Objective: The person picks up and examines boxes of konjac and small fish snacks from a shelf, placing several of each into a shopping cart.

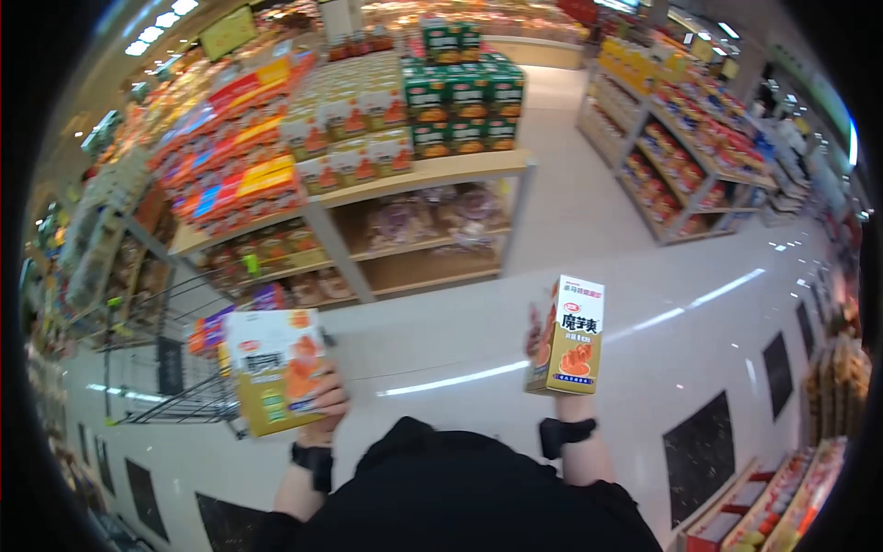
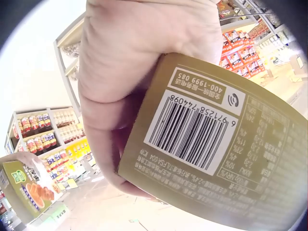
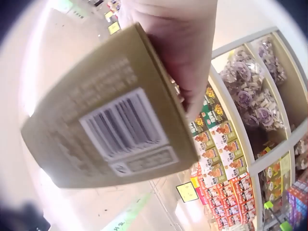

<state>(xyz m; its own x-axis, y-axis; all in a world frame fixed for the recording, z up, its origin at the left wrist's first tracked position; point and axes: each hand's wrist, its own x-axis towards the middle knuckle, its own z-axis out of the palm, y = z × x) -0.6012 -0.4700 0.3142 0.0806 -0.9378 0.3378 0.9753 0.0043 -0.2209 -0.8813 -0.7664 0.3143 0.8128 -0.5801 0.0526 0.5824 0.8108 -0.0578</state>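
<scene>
My left hand (image 1: 328, 400) grips a white and gold snack box (image 1: 267, 368), its front printed with orange food. In the left wrist view the fingers (image 2: 103, 144) curl round one edge of this box, and its gold face with a barcode (image 2: 187, 132) shows. A similar carton (image 1: 575, 345), upright and narrower as seen from the head, is held by my right hand (image 1: 533, 331), mostly hidden behind it. The right wrist view shows that carton's barcode side (image 3: 125, 125) close up, with the right hand (image 3: 178, 43) wrapped behind it. Both boxes are raised over the floor, apart from each other.
A black wire shopping cart (image 1: 166, 411) with purple and orange packages (image 1: 210, 333) stands at left. Ahead is a wooden display shelf (image 1: 423, 175) stacked with green, white-gold and red boxes. Another shelf unit (image 1: 676, 156) is at right, and low cartons (image 1: 773, 506) lie near right.
</scene>
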